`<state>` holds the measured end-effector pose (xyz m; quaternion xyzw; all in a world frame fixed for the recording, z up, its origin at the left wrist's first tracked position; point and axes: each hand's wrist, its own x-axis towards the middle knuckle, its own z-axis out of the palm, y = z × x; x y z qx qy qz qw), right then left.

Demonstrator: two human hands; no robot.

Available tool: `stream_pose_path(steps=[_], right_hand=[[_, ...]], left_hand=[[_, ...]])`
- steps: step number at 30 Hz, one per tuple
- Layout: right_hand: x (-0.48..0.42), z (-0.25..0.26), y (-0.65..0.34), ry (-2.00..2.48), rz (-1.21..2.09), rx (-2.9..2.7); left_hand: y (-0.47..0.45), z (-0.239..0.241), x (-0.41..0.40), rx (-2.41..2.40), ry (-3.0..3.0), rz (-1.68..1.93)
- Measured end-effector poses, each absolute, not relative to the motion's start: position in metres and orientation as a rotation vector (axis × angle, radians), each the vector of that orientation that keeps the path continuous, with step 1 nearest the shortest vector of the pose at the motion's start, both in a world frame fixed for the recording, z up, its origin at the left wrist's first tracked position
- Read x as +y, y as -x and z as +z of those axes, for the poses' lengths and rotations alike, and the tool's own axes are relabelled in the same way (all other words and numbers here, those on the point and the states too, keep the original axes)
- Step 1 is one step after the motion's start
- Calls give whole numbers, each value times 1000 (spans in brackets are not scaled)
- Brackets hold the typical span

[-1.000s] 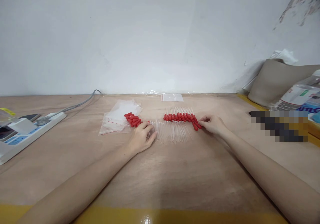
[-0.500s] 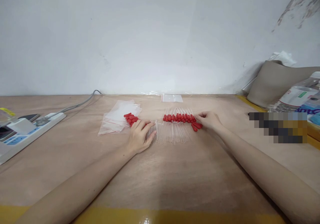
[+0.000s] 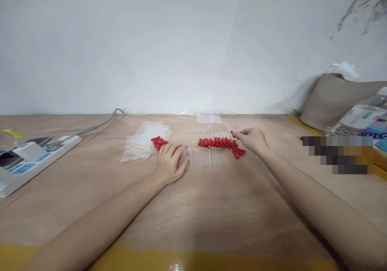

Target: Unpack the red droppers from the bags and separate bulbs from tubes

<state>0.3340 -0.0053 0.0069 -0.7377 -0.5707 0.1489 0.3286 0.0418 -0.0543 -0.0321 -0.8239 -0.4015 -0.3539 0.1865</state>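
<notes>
Worktop is seen under the left hand and the right hand. Plastic bags are piled to the left of the left hand. Between both hands, thin clear tubes with red ends are laid in a row. At the row's left end the left hand is rested, fingers bent; its grip cannot be told. One red-ended tube is pinched by the right hand.
</notes>
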Motion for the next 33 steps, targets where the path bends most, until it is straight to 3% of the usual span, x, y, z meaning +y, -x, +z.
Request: stream_pose_path(steps=[3,11,17,33], right_hand=[[-25,7,-322,1638,357,-1616],[-64,-26,-281,990,-147,-2002],[-69,-36,-267,977,-202,-2040],[-71,-34,-261,915,-691,-2184]], left_hand=[[-46,-33,-52,-1114,2287,-1008],[-55,-30,-55,-907,2174,-970],[-56,-31,-56,-732,2181,-918],[-66,-26,-64,-853,2347,-701]])
